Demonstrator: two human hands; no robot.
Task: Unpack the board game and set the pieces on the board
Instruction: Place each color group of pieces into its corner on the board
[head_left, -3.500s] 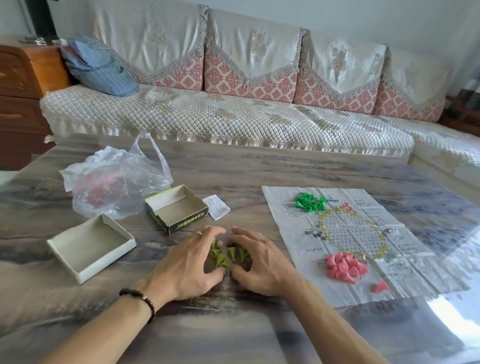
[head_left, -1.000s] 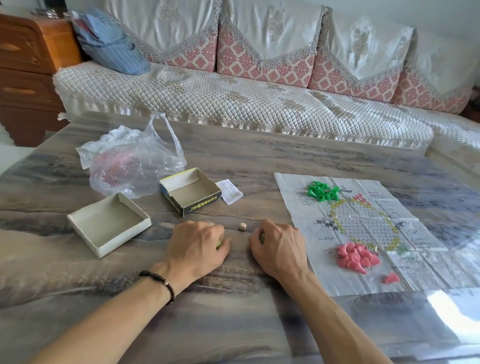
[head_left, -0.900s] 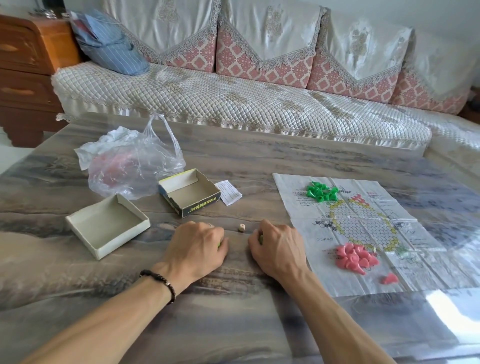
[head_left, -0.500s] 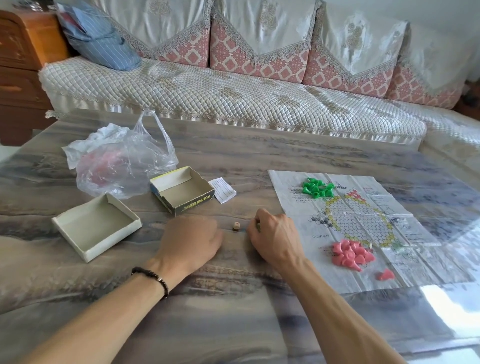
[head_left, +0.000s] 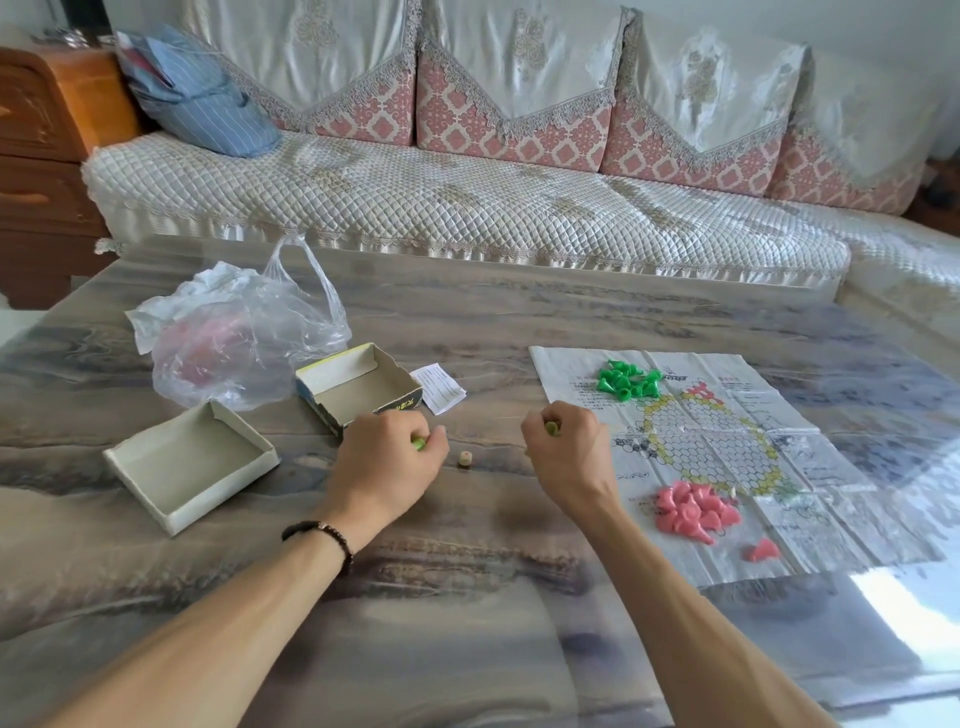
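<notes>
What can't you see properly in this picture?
- Yellow-green pieces: mostly hidden inside both curled hands, head view; number unknown.
- Dice: too small to read.
- Plastic bag: cloudy film blurs the pink contents.
- Paper board: print too small, glare.

Table (head_left: 467, 322) glossy, marbled; paper board (head_left: 727, 467) creased, right of right hand (head_left: 569, 457); plastic bag (head_left: 234, 338) clear, crinkled; matt card boxes (head_left: 192, 467).
</notes>
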